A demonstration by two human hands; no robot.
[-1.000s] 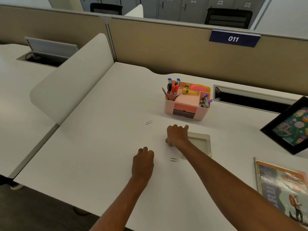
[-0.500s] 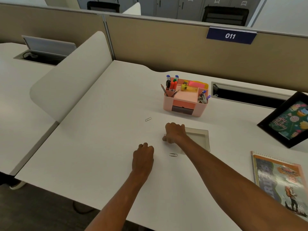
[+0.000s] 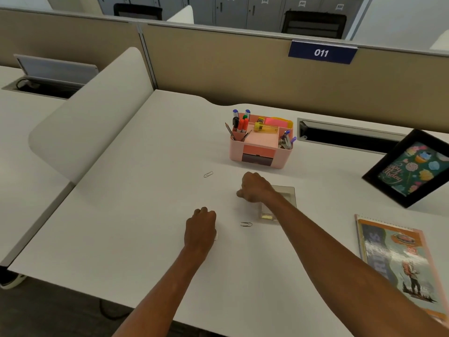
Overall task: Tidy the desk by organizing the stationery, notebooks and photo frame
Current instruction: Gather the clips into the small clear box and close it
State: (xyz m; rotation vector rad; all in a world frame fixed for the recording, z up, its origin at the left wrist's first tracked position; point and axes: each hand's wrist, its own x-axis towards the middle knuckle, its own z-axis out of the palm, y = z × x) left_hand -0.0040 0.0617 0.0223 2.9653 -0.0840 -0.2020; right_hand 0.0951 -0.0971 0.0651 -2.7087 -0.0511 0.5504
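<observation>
At the near right edge of the desk (image 3: 121, 215), a notebook (image 3: 398, 259) with a picture cover lies flat. The left hand (image 3: 201, 226) rests knuckles-up on the desktop, fingers curled under. A small pale bit shows at its thumb side; we cannot tell whether it is held. Just right of it lies a paper clip (image 3: 246, 224), loose, touching neither hand.

Beyond, the right hand (image 3: 256, 189) is also curled, fingertips down at the left edge of a clear tray (image 3: 288, 193). We cannot tell if it pinches anything. Its forearm (image 3: 328, 239) crosses over the tray. A second paper clip (image 3: 208, 174) lies apart to the left.

Farther back stands a pink organizer (image 3: 261, 154) holding pens (image 3: 240, 122) and sticky notes (image 3: 277, 122). A black photo frame (image 3: 413, 166) leans tilted at far right. On the partition (image 3: 218, 69) behind, a blue tag (image 3: 322, 52) reads 011.
</observation>
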